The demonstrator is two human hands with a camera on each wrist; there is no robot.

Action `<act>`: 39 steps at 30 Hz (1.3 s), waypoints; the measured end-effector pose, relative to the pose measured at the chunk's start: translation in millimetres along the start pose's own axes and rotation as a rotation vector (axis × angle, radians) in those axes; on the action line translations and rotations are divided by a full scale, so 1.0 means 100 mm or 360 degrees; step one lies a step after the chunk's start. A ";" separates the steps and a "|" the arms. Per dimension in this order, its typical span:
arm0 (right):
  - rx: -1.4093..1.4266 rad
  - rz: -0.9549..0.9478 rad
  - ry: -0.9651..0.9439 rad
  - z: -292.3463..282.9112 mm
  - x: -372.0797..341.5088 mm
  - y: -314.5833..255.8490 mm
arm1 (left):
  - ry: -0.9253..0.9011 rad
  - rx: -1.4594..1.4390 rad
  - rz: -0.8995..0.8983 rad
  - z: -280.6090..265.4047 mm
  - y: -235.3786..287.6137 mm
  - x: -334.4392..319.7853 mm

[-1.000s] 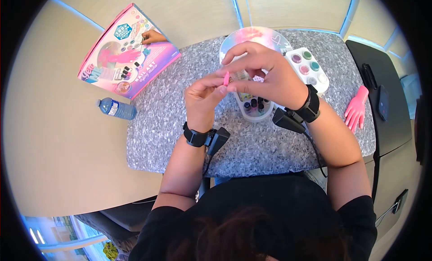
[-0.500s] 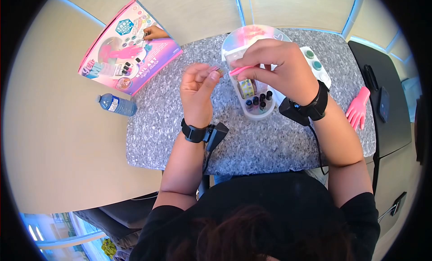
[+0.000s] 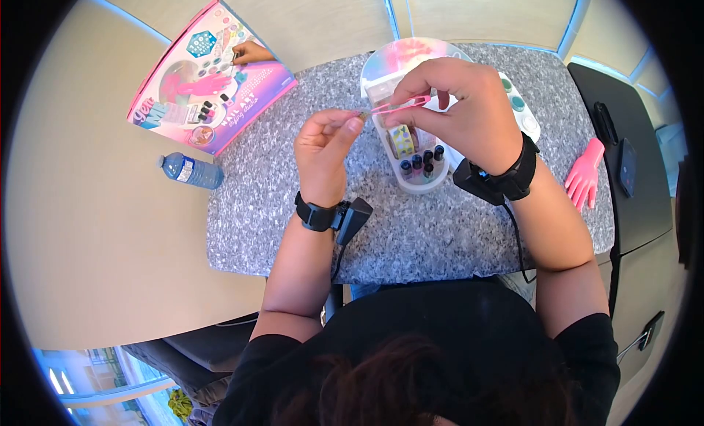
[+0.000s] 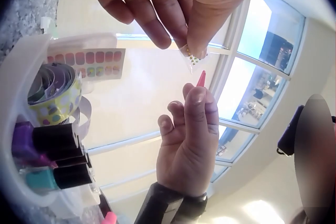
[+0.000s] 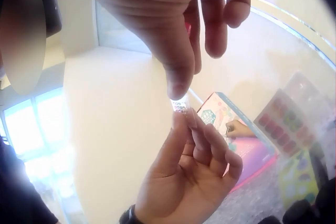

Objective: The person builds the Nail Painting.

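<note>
My left hand pinches a small clear packet of tiny gems between thumb and fingertips. Pink tweezers are held in my right hand, gripped between thumb and fingers. Their tips point left, right at the packet. In the left wrist view the tweezers' tip shows just below the gems. Beneath the right hand stands a white nail art station with several nail polish bottles at its front end and a patterned yellow roll behind them.
A white palette of coloured pots sits at the right, partly hidden by my hand. Farther right lies a pink practice hand. A nail art box and a water bottle stand at the left. Nail sticker sheets stand in the station.
The hands were together a second ago, then drew apart. Now the tweezers have turned, and their tips have come back left to the packet. The left hand has tilted its fingertips rightward.
</note>
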State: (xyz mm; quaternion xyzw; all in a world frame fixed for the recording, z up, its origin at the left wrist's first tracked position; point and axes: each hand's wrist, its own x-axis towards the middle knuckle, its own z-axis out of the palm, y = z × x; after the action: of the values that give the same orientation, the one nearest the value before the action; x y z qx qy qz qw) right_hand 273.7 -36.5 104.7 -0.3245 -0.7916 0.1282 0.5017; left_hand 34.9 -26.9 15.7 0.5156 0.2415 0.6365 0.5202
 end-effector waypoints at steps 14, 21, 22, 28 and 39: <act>-0.0138 -0.0060 -0.0014 -0.07 0.01 0.02 | -0.0048 0.0100 -0.0014 -0.02 0.02 -0.02; -0.0204 -0.0156 0.0006 0.04 -0.04 0.08 | -0.0069 0.0076 0.0010 0.03 0.04 -0.02; -0.0227 -0.0170 0.0010 0.04 -0.04 0.08 | -0.0088 0.0128 0.0007 0.03 0.05 -0.02; -0.0274 -0.0145 -0.0108 0.04 -0.06 0.02 | -0.0090 0.0082 -0.0073 0.02 0.04 -0.04; 0.0498 0.0468 -0.0037 0.16 -0.07 -0.07 | -0.0046 -0.0087 -0.0022 0.00 0.03 -0.01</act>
State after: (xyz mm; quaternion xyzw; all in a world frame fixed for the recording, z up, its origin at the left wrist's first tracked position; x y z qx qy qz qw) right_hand 258.9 -44.0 95.7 -0.3532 -0.7120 0.3249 0.5127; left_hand 33.7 -28.7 17.4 0.5086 0.2202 0.6317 0.5420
